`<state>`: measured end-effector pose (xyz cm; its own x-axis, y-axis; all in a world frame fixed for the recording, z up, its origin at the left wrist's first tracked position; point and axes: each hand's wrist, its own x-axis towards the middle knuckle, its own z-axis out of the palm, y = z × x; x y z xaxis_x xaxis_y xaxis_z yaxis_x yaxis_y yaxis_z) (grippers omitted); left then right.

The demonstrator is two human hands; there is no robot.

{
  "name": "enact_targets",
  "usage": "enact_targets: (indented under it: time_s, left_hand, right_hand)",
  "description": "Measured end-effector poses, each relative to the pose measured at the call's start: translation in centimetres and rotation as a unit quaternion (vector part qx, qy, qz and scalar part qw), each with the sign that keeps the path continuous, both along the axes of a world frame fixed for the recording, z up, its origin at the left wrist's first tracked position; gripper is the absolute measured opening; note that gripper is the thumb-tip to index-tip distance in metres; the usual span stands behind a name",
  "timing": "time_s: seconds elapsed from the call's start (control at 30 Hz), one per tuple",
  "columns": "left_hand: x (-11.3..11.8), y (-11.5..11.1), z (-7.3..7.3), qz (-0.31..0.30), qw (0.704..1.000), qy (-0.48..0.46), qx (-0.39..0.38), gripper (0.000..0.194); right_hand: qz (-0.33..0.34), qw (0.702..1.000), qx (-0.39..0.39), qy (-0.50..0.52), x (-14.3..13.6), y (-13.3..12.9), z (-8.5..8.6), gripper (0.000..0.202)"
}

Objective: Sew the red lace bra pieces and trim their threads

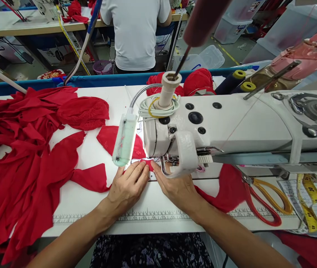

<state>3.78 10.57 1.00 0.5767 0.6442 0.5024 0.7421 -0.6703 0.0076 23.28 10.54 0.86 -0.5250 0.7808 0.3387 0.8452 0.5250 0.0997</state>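
Observation:
A small red fabric piece (pixel 146 163) lies at the needle area of a white sewing machine (pixel 239 123). My left hand (pixel 132 184) is closed on its left side, fingertips pressed together against the cloth. From the right, my right hand (pixel 176 188) pinches the same piece; the machine's white guard (pixel 186 154) hides part of its fingers. Just behind my fingertips, another red lace piece (pixel 109 137) lies flat, partly under a pale green lamp (pixel 124 139). More red fabric (pixel 231 190) spreads right of my right wrist.
A large heap of red fabric (pixel 29 156) covers the table's left side. Orange-handled scissors (pixel 270 197) and a yellow tape measure (pixel 310 201) lie at right. Thread cones (pixel 232 80) stand behind the machine. A person in a white shirt (pixel 136 33) sits ahead, facing away.

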Motion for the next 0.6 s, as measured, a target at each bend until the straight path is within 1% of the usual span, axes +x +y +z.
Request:
enact_targets:
  time_s: [0.13, 0.3, 0.43, 0.6]
  left_hand:
    - [-0.1, -0.1, -0.1, -0.006, 1.000, 0.004, -0.008, 0.026]
    - [-0.2, -0.1, -0.3, -0.007, 1.000, -0.002, -0.006, 0.027]
    - [-0.3, -0.1, -0.3, -0.011, 1.000, 0.008, -0.018, 0.029]
    - [-0.3, -0.1, -0.3, -0.010, 0.999, 0.013, -0.027, 0.030]
  right_hand:
    - [0.006, 1.000, 0.009, -0.001, 0.1, -0.1, -0.1, 0.037]
    - [0.032, 0.998, -0.040, 0.034, 0.4, -0.1, -1.0, 0.045]
    - [0.029, 0.997, -0.053, 0.041, 0.5, -0.2, -1.6, 0.048]
    - [0.022, 0.997, -0.063, 0.029, 0.5, -0.3, -1.7, 0.048]
